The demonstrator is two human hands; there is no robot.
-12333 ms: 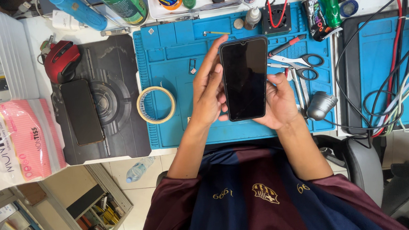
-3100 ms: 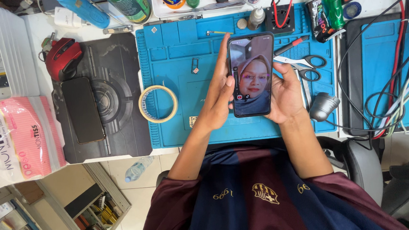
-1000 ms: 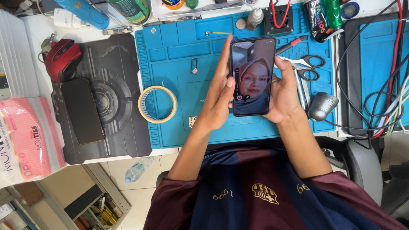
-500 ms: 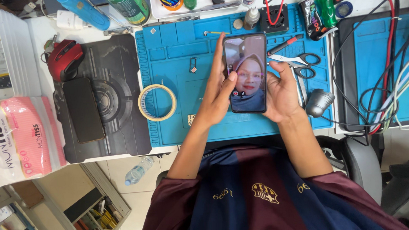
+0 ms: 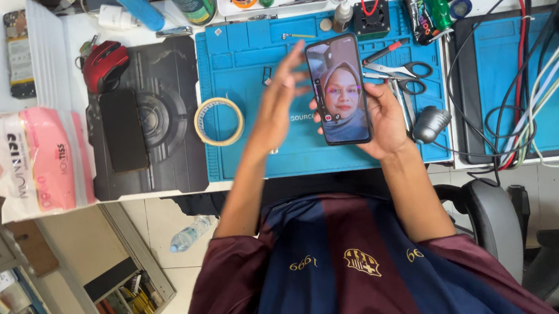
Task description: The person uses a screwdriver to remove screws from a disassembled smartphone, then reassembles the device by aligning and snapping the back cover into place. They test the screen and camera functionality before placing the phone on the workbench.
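The right hand point(image 5: 381, 122) is gripping a smartphone point(image 5: 339, 90) just above the centre of the frame, its lit screen facing up over the blue repair mat point(image 5: 247, 159). The left hand point(image 5: 275, 105) is hovering just left of the phone, fingers spread wide and blurred, holding nothing. A roll of tape point(image 5: 218, 121) is lying on the mat further left; scissors point(image 5: 403, 72) are lying right of the phone.

Left hand point(image 5: 276, 99) is motion-blurred, so fingers not clear. Right hand point(image 5: 384, 121) mostly hidden behind the phone point(image 5: 339, 89). Green bottle point(image 5: 191, 2) and blue tube point(image 5: 136, 7) cut off by top edge.
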